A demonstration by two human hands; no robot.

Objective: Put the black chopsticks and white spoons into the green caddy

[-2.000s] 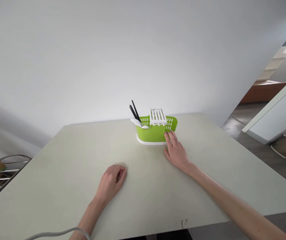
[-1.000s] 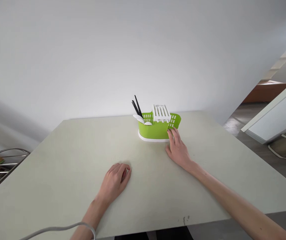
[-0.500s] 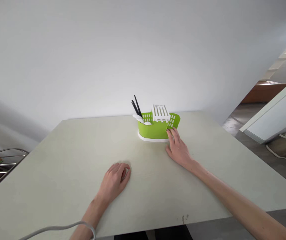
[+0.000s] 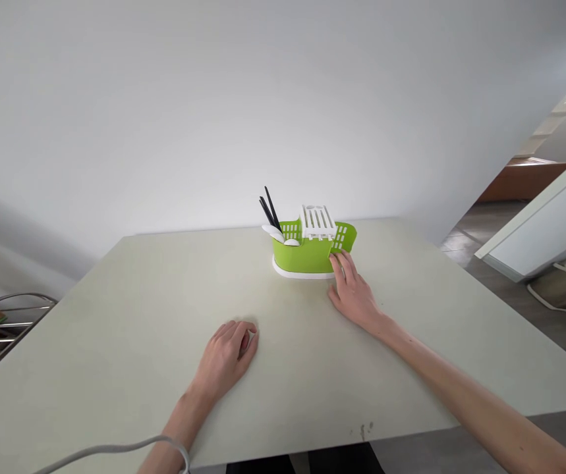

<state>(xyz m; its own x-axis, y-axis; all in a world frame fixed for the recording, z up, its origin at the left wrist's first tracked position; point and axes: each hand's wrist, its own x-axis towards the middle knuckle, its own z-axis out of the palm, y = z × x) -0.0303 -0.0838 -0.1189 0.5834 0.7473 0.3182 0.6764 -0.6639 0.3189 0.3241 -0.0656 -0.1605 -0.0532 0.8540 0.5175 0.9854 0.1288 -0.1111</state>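
A green cutlery holder (image 4: 302,258) with a white base and a white slotted top (image 4: 317,222) stands on the table near the wall. Black chopsticks (image 4: 270,209) and white spoons (image 4: 277,234) lean out of its left end. The fingers of my right hand (image 4: 353,293) reach out and touch the holder's front right edge, with the thumb apart below; they do not wrap round it. My left hand (image 4: 226,355) rests on the tabletop, nearer to me and left of the holder. Its fingers are curled in, thumb against the index finger, with nothing visible in them.
The pale table (image 4: 164,283) backs onto a white wall (image 4: 213,118). A grey cable (image 4: 114,450) crosses my left forearm. Beyond the left edge is a metal rack (image 4: 10,329). A white panel (image 4: 549,217) stands on the floor to the right.
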